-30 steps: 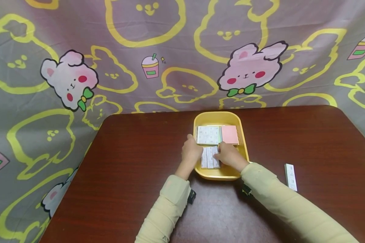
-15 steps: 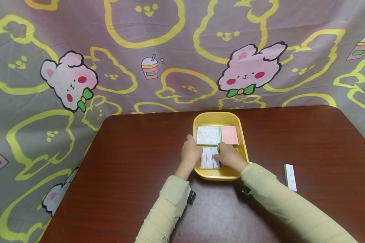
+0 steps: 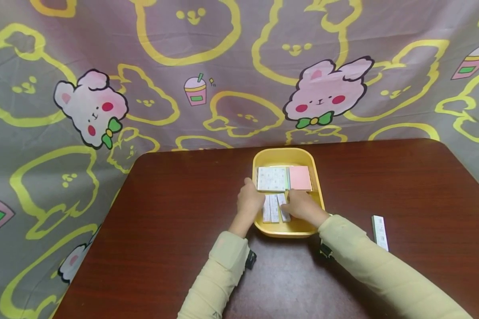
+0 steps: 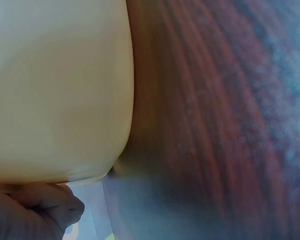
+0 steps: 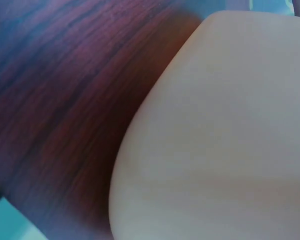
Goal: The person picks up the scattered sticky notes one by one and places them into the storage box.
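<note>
A yellow plastic tray (image 3: 285, 151) stands near the table's far side. My left hand (image 3: 249, 201) grips its left rim; the left wrist view has the fingers (image 4: 50, 205) curled at the tray's edge. Inside, two narrow white printed strips (image 3: 270, 209) lie side by side in the front part. Just right of them, a third printed strip (image 3: 283, 208) sits tilted and apart, pinched by my right hand (image 3: 303, 207). Behind the strips lie a white printed pad (image 3: 270, 178) and a pink pad (image 3: 300, 178). The right wrist view catches only the tray's outer wall (image 5: 215, 125).
Another white printed strip (image 3: 380, 232) lies on the brown wooden table (image 3: 183, 212), right of the tray beyond my right sleeve. A patterned cloth (image 3: 231, 71) hangs behind the table and along its left side.
The rightmost strip in the tray has tilted away from its two neighbours under my right hand, and a gap has opened. The left hand keeps its place on the rim.
</note>
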Tool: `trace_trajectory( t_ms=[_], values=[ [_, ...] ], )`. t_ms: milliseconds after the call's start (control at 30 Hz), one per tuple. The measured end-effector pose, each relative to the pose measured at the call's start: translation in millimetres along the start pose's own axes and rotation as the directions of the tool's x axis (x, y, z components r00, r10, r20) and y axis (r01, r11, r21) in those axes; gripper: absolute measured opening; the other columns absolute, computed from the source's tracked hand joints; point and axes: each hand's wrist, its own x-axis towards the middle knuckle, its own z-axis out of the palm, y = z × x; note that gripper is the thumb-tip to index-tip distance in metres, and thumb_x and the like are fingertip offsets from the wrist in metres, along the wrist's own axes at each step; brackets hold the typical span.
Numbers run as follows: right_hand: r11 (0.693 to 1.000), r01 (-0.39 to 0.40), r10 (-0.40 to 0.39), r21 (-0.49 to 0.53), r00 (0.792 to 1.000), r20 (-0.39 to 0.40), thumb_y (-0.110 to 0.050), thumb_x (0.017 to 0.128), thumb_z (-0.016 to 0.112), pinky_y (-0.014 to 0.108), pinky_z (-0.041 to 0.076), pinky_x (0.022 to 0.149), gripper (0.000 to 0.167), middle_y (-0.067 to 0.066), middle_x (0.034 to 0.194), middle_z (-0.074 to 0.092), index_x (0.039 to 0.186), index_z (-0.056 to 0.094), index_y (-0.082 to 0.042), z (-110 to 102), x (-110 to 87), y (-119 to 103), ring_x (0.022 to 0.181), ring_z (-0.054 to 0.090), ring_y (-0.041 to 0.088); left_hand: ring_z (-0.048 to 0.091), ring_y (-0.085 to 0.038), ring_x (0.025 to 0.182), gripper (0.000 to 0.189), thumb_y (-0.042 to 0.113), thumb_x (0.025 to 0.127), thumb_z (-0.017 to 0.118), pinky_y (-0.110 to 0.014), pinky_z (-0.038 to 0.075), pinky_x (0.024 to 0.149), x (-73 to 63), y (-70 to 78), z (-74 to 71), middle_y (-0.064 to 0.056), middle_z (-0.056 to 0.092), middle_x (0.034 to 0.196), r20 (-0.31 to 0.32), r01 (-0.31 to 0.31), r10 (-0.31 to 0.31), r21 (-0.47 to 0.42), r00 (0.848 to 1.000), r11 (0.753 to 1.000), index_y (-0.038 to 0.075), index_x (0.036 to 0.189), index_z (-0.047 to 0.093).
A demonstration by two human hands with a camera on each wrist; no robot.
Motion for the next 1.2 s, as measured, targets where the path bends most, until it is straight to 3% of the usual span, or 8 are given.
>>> trace_trajectory(
  t_ms=[433, 533, 667, 833, 967, 1200],
  values=[
    [1.000, 0.005, -0.005, 0.000, 1.000, 0.002, -0.011, 0.082, 0.062, 0.023, 0.034, 0.053, 0.015, 0.002, 0.065, 0.046, 0.074, 0.053, -0.002, -1, -1.6, -4, 0.059, 0.044, 0.015, 0.062, -0.031, 0.079, 0.037, 0.004, 0.083, 0.058, -0.041, 0.049, 0.066, -1.4, -0.6, -1.6, -0.018, 0.064, 0.096, -0.010, -0.005, 0.005, -0.008, 1.000, 1.000, 0.001, 0.117, 0.046],
    [1.000, 0.013, -0.013, -0.004, 1.000, 0.004, -0.012, 0.084, 0.061, 0.028, 0.041, 0.059, 0.019, 0.012, 0.075, 0.057, 0.088, 0.058, 0.006, -7, -4.5, -3, 0.066, 0.050, 0.019, 0.062, -0.031, 0.080, 0.035, 0.004, 0.082, 0.058, -0.042, 0.050, 0.067, -1.9, -0.6, -1.5, -0.018, 0.065, 0.096, -0.010, -0.011, 0.011, -0.007, 1.000, 1.000, 0.001, 0.116, 0.046],
    [0.999, 0.036, -0.036, 0.006, 0.999, -0.010, -0.016, 0.089, 0.059, 0.037, 0.050, 0.073, 0.036, 0.026, 0.103, 0.066, 0.112, 0.056, 0.012, -22, -12.7, -2, 0.080, 0.061, 0.026, 0.062, -0.031, 0.079, 0.033, 0.004, 0.082, 0.058, -0.041, 0.049, 0.067, -2.3, -0.2, -1.4, -0.018, 0.065, 0.094, -0.009, -0.020, 0.020, -0.006, 1.000, 1.000, 0.002, 0.113, 0.046],
    [0.997, 0.013, -0.011, 0.082, 1.000, -0.026, -0.018, 0.091, 0.057, 0.031, 0.051, 0.066, 0.040, 0.026, 0.097, 0.067, 0.118, 0.051, 0.011, -46, -24.1, 3, 0.074, 0.067, 0.022, 0.061, -0.029, 0.076, 0.032, 0.004, 0.083, 0.058, -0.040, 0.048, 0.065, -1.9, -0.1, -1.6, -0.016, 0.064, 0.092, -0.006, -0.017, 0.017, -0.011, 1.000, 1.000, 0.002, 0.113, 0.046],
    [0.991, -0.022, 0.026, 0.132, 0.999, -0.029, -0.019, 0.093, 0.056, 0.031, 0.055, 0.065, 0.044, 0.027, 0.102, 0.063, 0.124, 0.046, 0.011, -65, -34.5, 13, 0.075, 0.068, 0.022, 0.061, -0.029, 0.076, 0.033, 0.004, 0.083, 0.057, -0.040, 0.047, 0.065, -1.3, -0.4, -1.5, -0.017, 0.064, 0.092, -0.006, -0.018, 0.018, -0.016, 1.000, 1.000, 0.002, 0.114, 0.046],
    [0.994, -0.026, 0.035, 0.110, 0.996, -0.078, -0.020, 0.094, 0.056, 0.038, 0.057, 0.067, 0.047, 0.030, 0.105, 0.060, 0.126, 0.043, 0.012, -87, -51.0, 41, 0.074, 0.069, 0.023, 0.062, -0.032, 0.081, 0.033, 0.004, 0.083, 0.057, -0.044, 0.049, 0.070, -0.1, -1.5, -1.2, -0.018, 0.065, 0.095, -0.013, -0.025, 0.025, -0.010, 1.000, 1.000, 0.001, 0.114, 0.046]
  ],
)
